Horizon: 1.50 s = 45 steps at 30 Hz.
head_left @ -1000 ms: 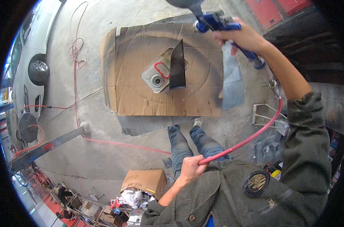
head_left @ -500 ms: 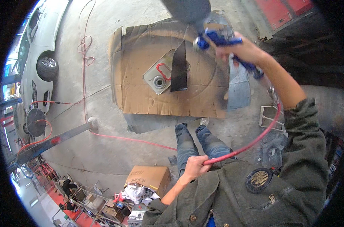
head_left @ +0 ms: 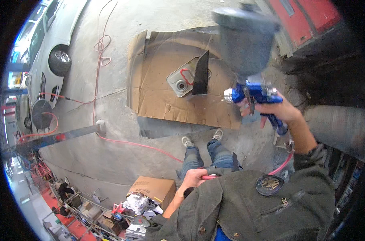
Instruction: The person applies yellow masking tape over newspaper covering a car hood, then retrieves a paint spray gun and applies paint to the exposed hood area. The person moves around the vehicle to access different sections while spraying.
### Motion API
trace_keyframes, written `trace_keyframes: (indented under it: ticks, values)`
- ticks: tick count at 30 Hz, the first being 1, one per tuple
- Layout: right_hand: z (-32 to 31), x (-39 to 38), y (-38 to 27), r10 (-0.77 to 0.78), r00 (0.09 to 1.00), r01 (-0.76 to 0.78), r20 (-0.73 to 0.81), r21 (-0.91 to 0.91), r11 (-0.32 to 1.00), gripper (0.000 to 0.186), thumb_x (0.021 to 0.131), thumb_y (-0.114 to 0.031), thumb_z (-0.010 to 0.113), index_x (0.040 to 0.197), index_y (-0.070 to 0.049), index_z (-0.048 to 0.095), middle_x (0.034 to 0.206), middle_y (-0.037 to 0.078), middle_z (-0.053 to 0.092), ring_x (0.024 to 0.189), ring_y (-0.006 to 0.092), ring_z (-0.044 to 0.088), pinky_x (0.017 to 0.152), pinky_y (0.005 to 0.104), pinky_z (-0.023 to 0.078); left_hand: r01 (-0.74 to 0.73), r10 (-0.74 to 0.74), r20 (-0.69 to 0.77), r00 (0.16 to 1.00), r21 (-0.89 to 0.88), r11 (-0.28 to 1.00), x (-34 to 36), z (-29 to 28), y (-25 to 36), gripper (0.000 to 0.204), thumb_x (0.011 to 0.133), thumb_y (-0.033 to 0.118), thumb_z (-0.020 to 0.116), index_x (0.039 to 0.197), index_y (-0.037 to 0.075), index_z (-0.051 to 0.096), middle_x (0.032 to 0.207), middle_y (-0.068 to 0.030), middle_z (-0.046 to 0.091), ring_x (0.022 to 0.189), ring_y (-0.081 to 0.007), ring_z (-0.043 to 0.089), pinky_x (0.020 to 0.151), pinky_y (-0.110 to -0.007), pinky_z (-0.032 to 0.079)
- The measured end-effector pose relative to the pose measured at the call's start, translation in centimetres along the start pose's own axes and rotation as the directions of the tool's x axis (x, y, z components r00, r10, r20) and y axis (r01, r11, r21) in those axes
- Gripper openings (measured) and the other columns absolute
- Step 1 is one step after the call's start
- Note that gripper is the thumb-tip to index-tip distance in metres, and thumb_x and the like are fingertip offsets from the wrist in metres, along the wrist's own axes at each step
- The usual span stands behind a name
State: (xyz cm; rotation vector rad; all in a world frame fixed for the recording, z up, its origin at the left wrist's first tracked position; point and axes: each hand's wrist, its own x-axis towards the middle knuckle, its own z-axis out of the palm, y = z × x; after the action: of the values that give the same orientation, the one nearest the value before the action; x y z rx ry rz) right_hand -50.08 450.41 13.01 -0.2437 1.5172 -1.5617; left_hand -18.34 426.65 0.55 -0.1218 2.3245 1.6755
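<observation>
My right hand is wrapped round the handle of a blue spray gun, whose nozzle points left. A large grey cup sits on top of the gun, partly blurred. From the gun's base a red air hose curves down toward my body. Near my waist, my left hand is closed on that hose. Beyond my feet, a black, blade-shaped panel stands against a metal can with a red handle. Both rest on a flat cardboard sheet, left of the gun.
A white car stands at the far left. Pink hose trails over the concrete floor, near a metal lift arm. A cardboard box and cluttered shelving lie at lower left. At upper right is a red cabinet.
My right hand has brought the spray gun down and nearer, so its cup now shows whole. My left hand has shifted slightly left with the hose. My feet stand differently.
</observation>
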Motion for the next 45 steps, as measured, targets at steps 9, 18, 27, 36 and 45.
trace_keyframes:
  ticks: [9,18,27,36,45]
  values:
    - [15.0,-0.4,4.1,-0.314,0.883,0.276,-0.348,-0.154,0.949,0.044,0.092,-0.018,0.070,0.130,0.002,0.059,0.105,0.014,0.072,0.091,0.0214,0.070,0.052,0.0273,0.055,-0.099,0.143,-0.267,0.953,0.173,0.980,-10.8,-7.6,-8.5,0.046,0.087,0.039,0.074,0.065,0.006,0.052,0.061,-0.0181,0.052,0.056,-0.0372,0.056,0.051,-0.044,0.041]
    - [44.9,11.9,2.9,-0.311,0.937,0.347,0.159,-0.326,0.879,0.042,0.095,-0.026,0.068,0.125,0.000,0.057,0.114,0.014,0.068,0.090,0.0193,0.068,0.047,0.0272,0.053,0.060,0.079,-0.623,0.779,0.198,0.978,-28.5,-19.7,-20.5,0.050,0.083,0.046,0.075,0.063,0.007,0.052,0.061,-0.0150,0.055,0.058,-0.0353,0.059,0.053,-0.045,0.043]
    - [79.4,26.6,2.9,0.122,0.740,0.215,0.662,-0.405,0.889,0.033,0.087,-0.010,0.068,0.115,0.008,0.064,0.112,0.016,0.069,0.091,0.0207,0.068,0.054,0.0300,0.060,0.163,-0.219,-0.828,0.516,-0.156,0.974,-44.3,-32.3,-28.1,0.044,0.078,0.037,0.082,0.067,0.005,0.055,0.062,-0.0149,0.055,0.056,-0.0306,0.056,0.054,-0.040,0.043]
    - [111.8,46.1,5.9,0.365,0.497,0.266,0.787,-0.539,0.799,0.032,0.094,-0.006,0.064,0.125,0.001,0.061,0.117,0.011,0.068,0.098,0.0173,0.066,0.059,0.0293,0.061,0.135,-0.462,-0.846,0.267,-0.442,0.887,-54.5,-52.9,-41.1,0.047,0.080,0.045,0.078,0.068,0.005,0.056,0.066,-0.0135,0.058,0.063,-0.0335,0.060,0.058,-0.040,0.045]
    - [149.8,59.1,3.2,0.436,0.233,0.424,0.869,-0.494,0.759,0.033,0.095,-0.009,0.064,0.125,0.003,0.060,0.117,0.013,0.068,0.096,0.0178,0.068,0.055,0.0295,0.060,0.300,-0.229,-0.930,-0.289,-0.315,0.900,-66.1,-78.0,-48.1,0.041,0.075,0.039,0.083,0.067,0.007,0.060,0.070,-0.0114,0.058,0.072,-0.0343,0.059,0.064,-0.043,0.045]
